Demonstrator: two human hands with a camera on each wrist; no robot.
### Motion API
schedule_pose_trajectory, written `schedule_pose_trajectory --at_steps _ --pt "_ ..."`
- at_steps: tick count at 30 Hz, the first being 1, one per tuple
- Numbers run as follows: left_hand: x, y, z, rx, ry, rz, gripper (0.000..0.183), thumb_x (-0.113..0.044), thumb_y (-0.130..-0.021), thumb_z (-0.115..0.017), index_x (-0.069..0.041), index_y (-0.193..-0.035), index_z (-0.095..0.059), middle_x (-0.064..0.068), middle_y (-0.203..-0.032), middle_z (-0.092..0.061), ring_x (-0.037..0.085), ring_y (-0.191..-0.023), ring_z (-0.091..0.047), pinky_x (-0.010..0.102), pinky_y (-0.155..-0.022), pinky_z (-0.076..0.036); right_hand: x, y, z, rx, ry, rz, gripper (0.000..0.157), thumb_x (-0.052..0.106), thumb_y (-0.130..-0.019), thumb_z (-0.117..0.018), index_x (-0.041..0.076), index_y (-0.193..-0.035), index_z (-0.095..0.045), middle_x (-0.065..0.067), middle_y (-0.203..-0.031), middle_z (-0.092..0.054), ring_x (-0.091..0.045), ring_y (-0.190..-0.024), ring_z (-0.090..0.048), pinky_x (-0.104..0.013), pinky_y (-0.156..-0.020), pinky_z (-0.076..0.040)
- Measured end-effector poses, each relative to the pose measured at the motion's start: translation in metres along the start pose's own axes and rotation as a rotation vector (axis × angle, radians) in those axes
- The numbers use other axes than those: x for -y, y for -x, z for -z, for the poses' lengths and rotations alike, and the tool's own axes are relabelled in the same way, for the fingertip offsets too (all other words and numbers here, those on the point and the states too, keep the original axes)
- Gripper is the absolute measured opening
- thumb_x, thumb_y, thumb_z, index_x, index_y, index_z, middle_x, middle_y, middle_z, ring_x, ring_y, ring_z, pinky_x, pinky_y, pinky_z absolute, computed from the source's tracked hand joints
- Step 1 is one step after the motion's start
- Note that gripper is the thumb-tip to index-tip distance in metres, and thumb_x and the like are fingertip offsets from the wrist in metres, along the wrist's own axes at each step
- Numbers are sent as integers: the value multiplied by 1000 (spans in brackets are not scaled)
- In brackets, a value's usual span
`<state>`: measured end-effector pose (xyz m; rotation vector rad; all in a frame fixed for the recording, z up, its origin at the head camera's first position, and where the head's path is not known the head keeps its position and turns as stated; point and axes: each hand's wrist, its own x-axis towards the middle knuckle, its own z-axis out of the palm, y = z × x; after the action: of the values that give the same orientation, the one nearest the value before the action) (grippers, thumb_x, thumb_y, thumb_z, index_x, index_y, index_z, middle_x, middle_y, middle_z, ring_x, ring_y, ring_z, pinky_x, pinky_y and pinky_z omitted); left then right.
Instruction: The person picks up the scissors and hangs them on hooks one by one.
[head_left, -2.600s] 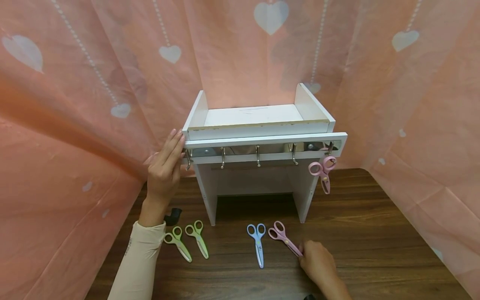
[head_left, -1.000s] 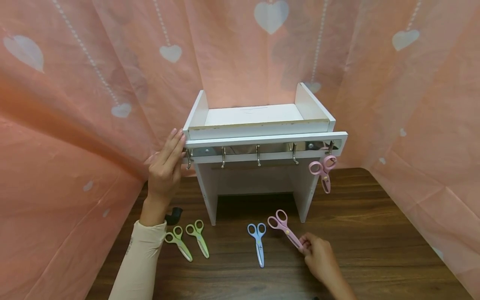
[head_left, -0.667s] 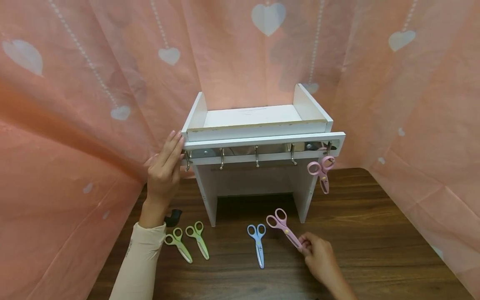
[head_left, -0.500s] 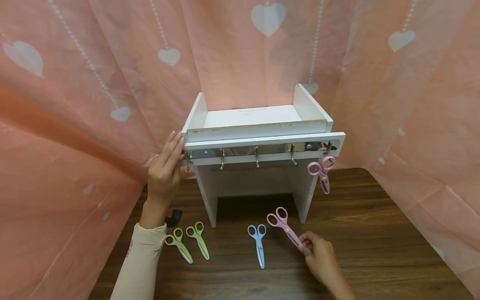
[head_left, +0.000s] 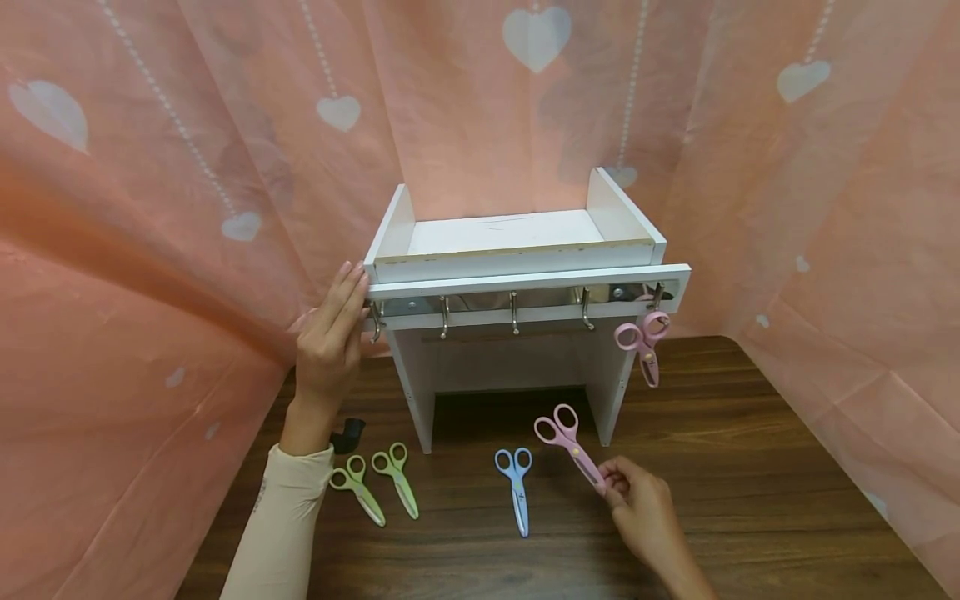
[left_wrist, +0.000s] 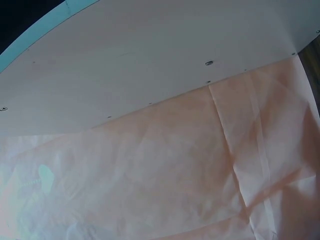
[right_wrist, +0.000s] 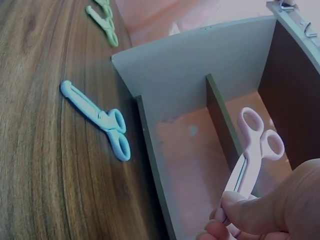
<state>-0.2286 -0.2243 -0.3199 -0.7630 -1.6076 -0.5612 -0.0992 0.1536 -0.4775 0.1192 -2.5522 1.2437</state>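
Observation:
My right hand (head_left: 643, 510) pinches pink scissors (head_left: 573, 450) by the blade end, finger loops pointing up and away, above the table. In the right wrist view the thumb lies over the blades of these scissors (right_wrist: 245, 170). My left hand (head_left: 327, 337) rests with straight fingers against the left end of the white hook rail (head_left: 480, 318) on the white shelf unit (head_left: 517, 267). Another pair of pink scissors (head_left: 648, 360) hangs by a loop from the rightmost hook (head_left: 659, 295). Blue scissors (head_left: 519, 492) lie flat on the table, left of the held pair.
Two pairs of green scissors, one (head_left: 358, 492) beside the other (head_left: 397, 481), lie at the left of the wooden table (head_left: 705, 433). A small black object (head_left: 348, 435) is by the left wrist. Pink heart-print curtains (head_left: 840, 250) surround the table. Several metal hooks (head_left: 514, 312) line the rail.
The right hand has lifted the pink scissors off the table by their blades and moved them slightly up and forward. The left hand stays on the rail.

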Motion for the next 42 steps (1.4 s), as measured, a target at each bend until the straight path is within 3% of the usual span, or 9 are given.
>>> schedule_pose_trajectory --at_steps 25,36,42 --pt "1 3 -2 -18 7 1 36 6 -89 -70 3 -125 -70 17 -130 -67 38 -124 -62 35 -105 -48 28 0 15 -34 -35 19 19 -11 -81 -77 4 -89 -71 2 -74 -65 -4 -68 -59 -22 -60 -55" --pt "2 2 -3 -35 15 -1 37 8 -87 -71 3 -124 -71 18 -129 -68 38 -124 -62 35 -104 -49 37 2 25 -70 -42 60 20 -12 -80 -78 3 -91 -71 1 -76 -67 -3 -69 -60 -22 -59 -56" --pt "1 2 -3 -31 14 -4 32 3 -91 -69 3 -124 -71 18 -129 -68 38 -123 -62 36 -105 -49 39 -1 29 -98 -26 104 23 -14 -78 -79 4 -88 -70 2 -74 -66 -2 -67 -59 -22 -57 -55"
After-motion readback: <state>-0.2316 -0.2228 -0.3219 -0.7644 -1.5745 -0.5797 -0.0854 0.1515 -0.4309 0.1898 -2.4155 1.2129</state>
